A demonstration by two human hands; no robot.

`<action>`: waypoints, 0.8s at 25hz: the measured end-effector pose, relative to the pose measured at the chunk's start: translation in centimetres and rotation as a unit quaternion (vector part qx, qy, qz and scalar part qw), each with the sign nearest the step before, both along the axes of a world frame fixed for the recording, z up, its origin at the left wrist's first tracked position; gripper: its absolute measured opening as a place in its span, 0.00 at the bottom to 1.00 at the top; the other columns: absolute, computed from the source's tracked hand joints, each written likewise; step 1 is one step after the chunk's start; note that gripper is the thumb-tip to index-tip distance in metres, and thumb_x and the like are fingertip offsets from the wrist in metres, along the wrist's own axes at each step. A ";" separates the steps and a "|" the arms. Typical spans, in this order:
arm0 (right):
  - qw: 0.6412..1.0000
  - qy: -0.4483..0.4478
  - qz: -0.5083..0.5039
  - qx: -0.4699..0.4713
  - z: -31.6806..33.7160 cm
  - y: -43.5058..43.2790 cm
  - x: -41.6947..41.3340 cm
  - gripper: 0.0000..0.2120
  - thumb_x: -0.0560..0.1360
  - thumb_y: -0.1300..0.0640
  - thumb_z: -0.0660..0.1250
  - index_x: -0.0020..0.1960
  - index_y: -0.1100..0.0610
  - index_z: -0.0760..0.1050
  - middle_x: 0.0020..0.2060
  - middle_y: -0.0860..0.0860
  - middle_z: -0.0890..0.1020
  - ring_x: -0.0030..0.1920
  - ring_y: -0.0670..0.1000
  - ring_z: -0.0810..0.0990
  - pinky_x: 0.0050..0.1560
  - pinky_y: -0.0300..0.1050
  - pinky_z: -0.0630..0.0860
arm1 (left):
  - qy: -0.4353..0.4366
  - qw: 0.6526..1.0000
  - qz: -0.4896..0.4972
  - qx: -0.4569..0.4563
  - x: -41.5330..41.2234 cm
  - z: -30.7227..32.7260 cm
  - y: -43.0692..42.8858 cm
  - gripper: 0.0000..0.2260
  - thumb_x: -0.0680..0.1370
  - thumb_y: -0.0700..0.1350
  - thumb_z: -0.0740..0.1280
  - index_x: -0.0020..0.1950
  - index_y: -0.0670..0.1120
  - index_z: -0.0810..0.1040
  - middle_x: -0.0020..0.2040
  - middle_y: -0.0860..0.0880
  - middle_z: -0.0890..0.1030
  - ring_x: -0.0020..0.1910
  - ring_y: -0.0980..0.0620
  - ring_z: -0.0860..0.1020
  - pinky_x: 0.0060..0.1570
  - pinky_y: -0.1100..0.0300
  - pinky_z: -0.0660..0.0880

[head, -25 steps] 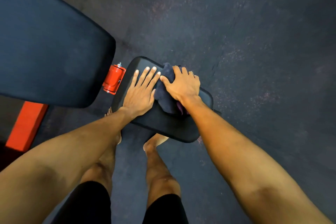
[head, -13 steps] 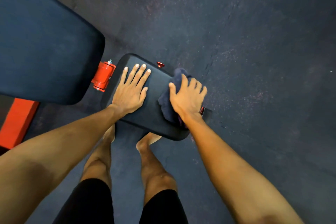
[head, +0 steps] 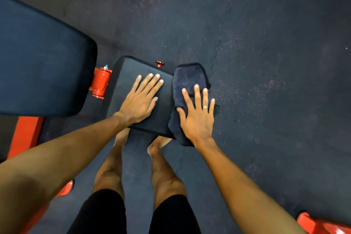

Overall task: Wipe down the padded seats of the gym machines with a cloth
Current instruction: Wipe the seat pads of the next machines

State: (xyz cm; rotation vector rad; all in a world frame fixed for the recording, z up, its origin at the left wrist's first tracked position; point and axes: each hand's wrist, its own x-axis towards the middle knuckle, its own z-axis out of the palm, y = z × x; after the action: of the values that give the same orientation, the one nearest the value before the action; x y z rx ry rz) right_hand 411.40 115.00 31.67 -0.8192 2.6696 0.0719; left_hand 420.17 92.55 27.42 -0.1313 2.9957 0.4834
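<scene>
Cloth [head: 187,81] sits at the seat [head: 131,74] edge under your flat, spread right hand [head: 196,119]; left hand [head: 139,100] braces, fingers straight; push further and it could slide off

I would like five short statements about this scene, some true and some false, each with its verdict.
1. The left hand lies flat on the seat. True.
2. The right hand holds a bottle. False: it presses flat on the cloth.
3. The cloth is white. False: it is dark blue.
4. The cloth lies at the seat's right end. True.
5. The left hand wears a ring. False: the ring is on the right hand.
</scene>
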 end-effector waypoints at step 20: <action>0.864 -0.207 -0.416 -0.195 1.1 -0.7 -2.3 0.39 0.77 0.28 0.57 0.81 0.46 0.51 0.76 0.53 0.68 0.71 0.63 0.72 0.65 0.62 0.72 | -0.036 0.999 -0.033 -0.010 -0.7 0.6 3.3 0.27 0.84 0.48 0.51 0.83 0.43 0.52 0.83 0.45 0.51 0.82 0.45 0.47 0.80 0.40 0.46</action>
State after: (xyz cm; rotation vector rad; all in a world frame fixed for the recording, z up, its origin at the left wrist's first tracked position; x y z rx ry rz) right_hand 409.07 114.33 32.78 0.2722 2.3956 -0.7805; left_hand 419.48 95.83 28.07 -0.0498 2.9247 0.4313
